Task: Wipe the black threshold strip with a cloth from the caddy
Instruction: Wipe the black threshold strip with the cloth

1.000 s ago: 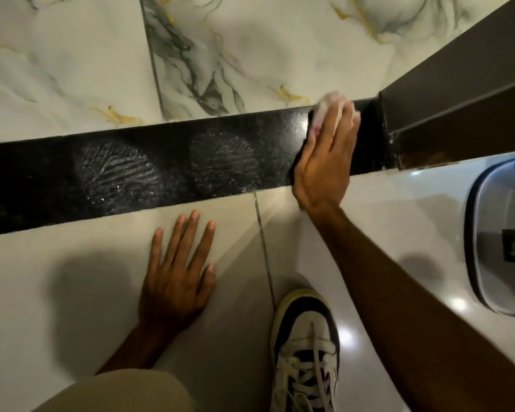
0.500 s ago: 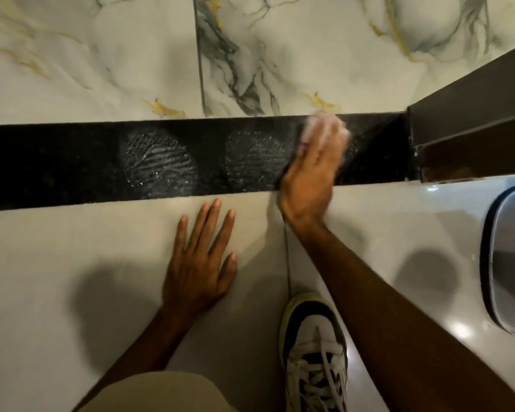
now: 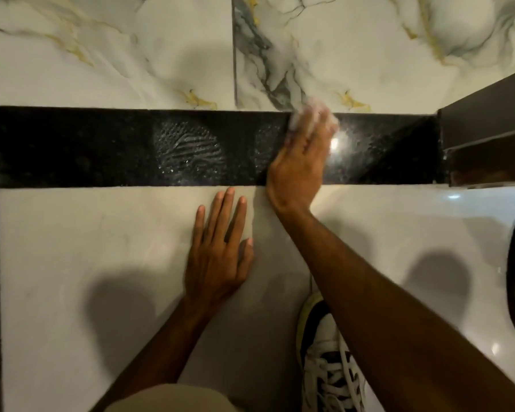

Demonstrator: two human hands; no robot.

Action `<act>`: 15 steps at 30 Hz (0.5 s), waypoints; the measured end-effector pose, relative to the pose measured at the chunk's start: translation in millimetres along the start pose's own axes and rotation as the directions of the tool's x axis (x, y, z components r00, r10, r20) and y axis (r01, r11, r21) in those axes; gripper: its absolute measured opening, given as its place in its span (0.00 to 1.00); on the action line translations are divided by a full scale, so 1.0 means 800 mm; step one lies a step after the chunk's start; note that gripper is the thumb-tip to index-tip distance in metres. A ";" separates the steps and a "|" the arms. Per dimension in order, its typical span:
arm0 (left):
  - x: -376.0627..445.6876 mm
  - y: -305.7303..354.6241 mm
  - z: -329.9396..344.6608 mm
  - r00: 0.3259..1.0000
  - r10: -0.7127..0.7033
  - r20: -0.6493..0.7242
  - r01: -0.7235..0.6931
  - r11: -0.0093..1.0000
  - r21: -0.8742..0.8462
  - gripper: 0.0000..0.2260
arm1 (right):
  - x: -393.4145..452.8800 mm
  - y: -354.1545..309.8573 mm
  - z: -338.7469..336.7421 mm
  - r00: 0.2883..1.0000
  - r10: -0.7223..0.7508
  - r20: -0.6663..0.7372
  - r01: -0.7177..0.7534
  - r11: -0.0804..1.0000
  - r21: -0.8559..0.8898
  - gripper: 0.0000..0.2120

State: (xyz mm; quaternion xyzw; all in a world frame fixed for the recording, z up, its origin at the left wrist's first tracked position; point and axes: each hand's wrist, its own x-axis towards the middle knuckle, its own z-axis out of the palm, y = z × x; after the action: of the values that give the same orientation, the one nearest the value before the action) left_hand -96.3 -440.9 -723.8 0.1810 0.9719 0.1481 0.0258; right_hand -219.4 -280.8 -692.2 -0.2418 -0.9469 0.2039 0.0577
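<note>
now, in the head view, the black threshold strip (image 3: 101,147) runs from the left edge to the door frame (image 3: 485,135), between the marbled tile (image 3: 116,60) on the far side and the plain pale tile (image 3: 87,239) on the near side. the right hand (image 3: 299,171) lies flat on the strip, its fingers (image 3: 317,129) pressed together over a whitish cloth (image 3: 305,110) at the strip's far edge; this part is blurred. dusty shoe prints (image 3: 188,150) show to the left of that hand. the left hand (image 3: 219,251) rests palm down on the pale tile, fingers slightly spread. a laced shoe (image 3: 327,367) is at the bottom edge.
</note>
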 end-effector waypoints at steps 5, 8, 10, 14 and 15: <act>-0.011 -0.004 -0.007 0.996 -0.083 -0.014 0.084 0.995 0.052 0.30 | -0.066 0.023 -0.012 0.862 -0.464 0.205 0.465 0.884 0.046 0.29; -0.031 -0.017 -0.014 0.996 -0.090 0.008 0.090 0.995 0.033 0.31 | -0.103 0.061 -0.033 0.945 -0.321 0.069 0.323 0.946 -0.022 0.28; -0.042 -0.026 -0.014 0.996 -0.084 0.021 0.083 0.996 0.040 0.31 | -0.089 0.052 -0.026 0.982 -0.191 -0.014 0.189 0.978 -0.091 0.27; -0.042 -0.029 -0.008 0.995 -0.104 -0.010 0.104 0.994 0.046 0.32 | -0.033 -0.015 0.012 0.997 -0.082 0.004 0.082 0.997 -0.012 0.29; -0.041 -0.029 -0.007 0.994 -0.107 -0.011 0.108 0.993 0.051 0.32 | -0.027 -0.027 0.020 0.988 -0.152 0.041 0.152 0.988 -0.005 0.30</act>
State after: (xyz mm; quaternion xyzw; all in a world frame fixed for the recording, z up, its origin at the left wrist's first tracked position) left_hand -74.1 -474.7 -725.8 0.1285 0.9838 0.1223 0.0252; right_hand -213.3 -313.9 -697.7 -0.1650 -0.9644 0.1999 0.0527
